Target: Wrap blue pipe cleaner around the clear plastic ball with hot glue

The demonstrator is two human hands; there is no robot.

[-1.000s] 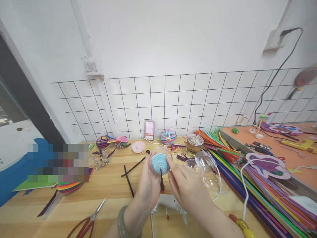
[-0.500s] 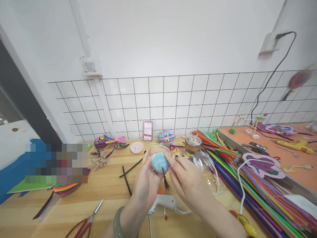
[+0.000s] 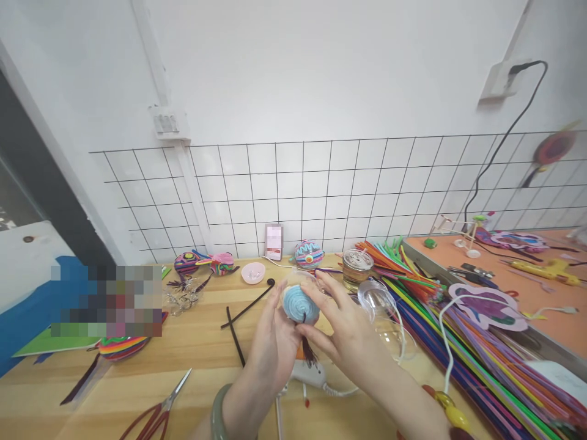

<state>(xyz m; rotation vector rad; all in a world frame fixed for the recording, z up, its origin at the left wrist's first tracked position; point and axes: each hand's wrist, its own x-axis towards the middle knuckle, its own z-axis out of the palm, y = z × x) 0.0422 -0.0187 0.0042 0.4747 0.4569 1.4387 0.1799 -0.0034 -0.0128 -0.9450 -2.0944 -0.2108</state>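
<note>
Above the wooden table (image 3: 192, 360) both hands hold a clear half-sphere wound with light blue pipe cleaner (image 3: 298, 302), a dark tassel (image 3: 309, 353) dangling beneath it. My left hand (image 3: 275, 342), with a green bangle on the wrist, cups it from the left and below. My right hand (image 3: 343, 330) grips it from the right, thumb under it and fingers partly spread across its top.
A white glue gun (image 3: 307, 376) lies under my hands, red scissors (image 3: 158, 412) at front left, black pipe cleaners (image 3: 238, 330) to the left. Clear half-spheres (image 3: 380, 305), a jar (image 3: 356, 267) and a heap of coloured pipe cleaners (image 3: 458, 330) lie right. Finished ornaments (image 3: 309, 253) line the back wall.
The blue ball has been turned in my hands, and my right fingers have shifted over its top. The tassel now hangs lower, between the hands.
</note>
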